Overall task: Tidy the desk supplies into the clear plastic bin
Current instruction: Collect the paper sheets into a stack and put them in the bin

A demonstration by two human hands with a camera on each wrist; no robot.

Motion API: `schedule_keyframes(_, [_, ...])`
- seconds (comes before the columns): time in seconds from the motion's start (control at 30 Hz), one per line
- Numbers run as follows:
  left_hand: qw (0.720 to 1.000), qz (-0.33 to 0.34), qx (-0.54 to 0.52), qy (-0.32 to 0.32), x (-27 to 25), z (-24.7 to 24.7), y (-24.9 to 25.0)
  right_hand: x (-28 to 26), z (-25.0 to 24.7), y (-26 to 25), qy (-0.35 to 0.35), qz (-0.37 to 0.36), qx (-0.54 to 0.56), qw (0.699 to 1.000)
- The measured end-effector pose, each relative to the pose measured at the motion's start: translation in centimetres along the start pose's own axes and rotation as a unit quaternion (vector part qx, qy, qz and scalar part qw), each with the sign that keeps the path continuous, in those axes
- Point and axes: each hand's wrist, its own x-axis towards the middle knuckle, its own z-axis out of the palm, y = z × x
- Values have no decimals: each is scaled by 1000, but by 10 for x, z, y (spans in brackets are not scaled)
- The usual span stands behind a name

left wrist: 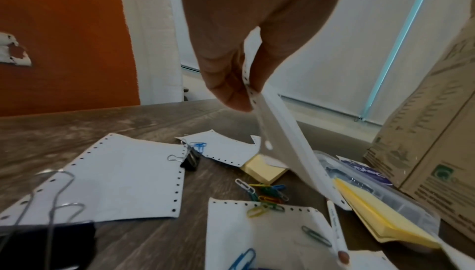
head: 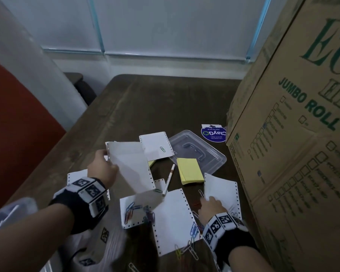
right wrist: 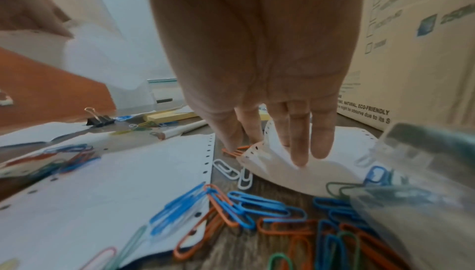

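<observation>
A sheet [head: 132,165] is pinched by its perforated edge between thumb and fingers of the left hand [head: 102,167] and held raised above the desk [head: 145,99], hanging down toward the pen [head: 168,179]. The left forearm is stretched forward from the lower left. The right hand [head: 211,208] is lowered onto a second sheet [head: 222,191] beside the cardboard box [head: 292,134], fingers [right wrist: 298,148] straight and pressed on the buckled paper. Paper clips [right wrist: 257,209] are scattered below it. The bin lid [head: 200,150] is lying further back, partly under a yellow pad [head: 189,170].
</observation>
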Motion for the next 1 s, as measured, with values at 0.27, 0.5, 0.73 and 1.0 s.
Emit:
schedule_keyframes(0.27, [987,-80,-62,-127,-1,11,-20,-19,-27,-7,96,70,188,975])
schedule_keyframes(0.5, [925,-194,-235,-228,-15,43,5,-48,-95,-20,173,-69,615,766])
schedule_keyframes(0.73, [875,-117,-332,-332,-49,63,52,-41,-98,-15,-35,-74,719,690])
schedule_keyframes(1.0, [858,-60,-260,-440,-73,86,73,-32,-77,-5,-112,-60,685,717])
